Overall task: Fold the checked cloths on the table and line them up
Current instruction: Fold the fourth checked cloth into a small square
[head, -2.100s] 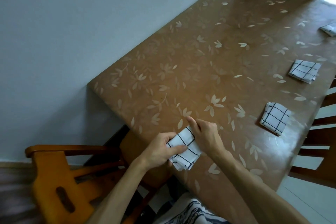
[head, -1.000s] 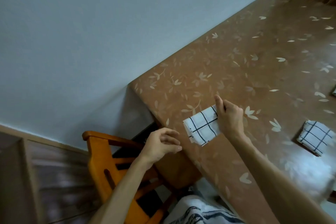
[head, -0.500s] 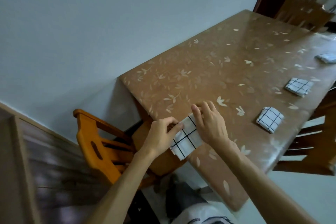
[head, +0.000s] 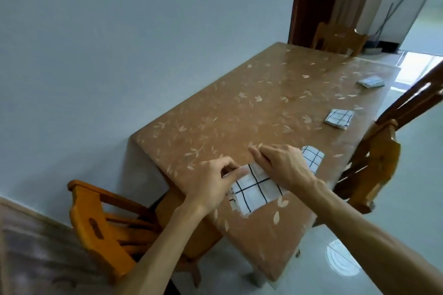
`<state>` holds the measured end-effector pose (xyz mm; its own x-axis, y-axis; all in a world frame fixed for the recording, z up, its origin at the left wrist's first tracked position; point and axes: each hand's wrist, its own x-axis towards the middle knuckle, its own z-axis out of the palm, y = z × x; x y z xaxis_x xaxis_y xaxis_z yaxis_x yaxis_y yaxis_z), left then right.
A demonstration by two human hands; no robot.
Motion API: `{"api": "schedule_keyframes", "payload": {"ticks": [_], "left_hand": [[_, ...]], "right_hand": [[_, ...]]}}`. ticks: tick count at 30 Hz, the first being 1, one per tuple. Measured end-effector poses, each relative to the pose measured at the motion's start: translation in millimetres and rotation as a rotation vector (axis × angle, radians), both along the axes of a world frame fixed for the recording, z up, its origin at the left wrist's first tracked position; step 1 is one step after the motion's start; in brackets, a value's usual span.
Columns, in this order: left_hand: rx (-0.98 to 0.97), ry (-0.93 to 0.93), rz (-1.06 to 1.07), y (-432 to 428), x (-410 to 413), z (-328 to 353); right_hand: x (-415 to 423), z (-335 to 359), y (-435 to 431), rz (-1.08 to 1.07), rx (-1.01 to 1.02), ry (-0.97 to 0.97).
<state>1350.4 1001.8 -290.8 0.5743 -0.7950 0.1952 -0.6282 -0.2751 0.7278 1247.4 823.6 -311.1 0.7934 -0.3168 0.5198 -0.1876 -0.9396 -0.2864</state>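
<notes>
A folded white cloth with black checks [head: 255,193] lies near the table's near corner. My left hand [head: 213,181] pinches its left edge. My right hand [head: 281,164] presses flat on its far right part. Right behind my right hand a second folded checked cloth [head: 312,158] shows, partly hidden. A third folded checked cloth [head: 339,118] lies farther along the table's right edge, and a fourth cloth [head: 371,82] sits near the far right corner.
The brown table [head: 251,108] with a leaf pattern stands against a pale wall. An orange wooden chair [head: 100,218] is at the near left end, another chair [head: 376,163] along the right side, a third chair [head: 340,38] at the far end by a doorway.
My head has tilted up, so more of the room shows. My left hand came back from the air onto the cloth's left edge. My right hand stays on the cloth.
</notes>
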Motion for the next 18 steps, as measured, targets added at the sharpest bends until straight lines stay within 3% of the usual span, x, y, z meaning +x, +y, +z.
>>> {"api": "schedule_keyframes", "payload": {"ticks": [9,18], "left_hand": [[-0.068,0.115,-0.003,-134,-107,24],[-0.057,0.238,-0.051,-233,-183,11]], "right_hand": [[-148,30,-133,-0.087,0.183,-0.044],[-257,18,-209,0.007,1.037,0.150]]}}
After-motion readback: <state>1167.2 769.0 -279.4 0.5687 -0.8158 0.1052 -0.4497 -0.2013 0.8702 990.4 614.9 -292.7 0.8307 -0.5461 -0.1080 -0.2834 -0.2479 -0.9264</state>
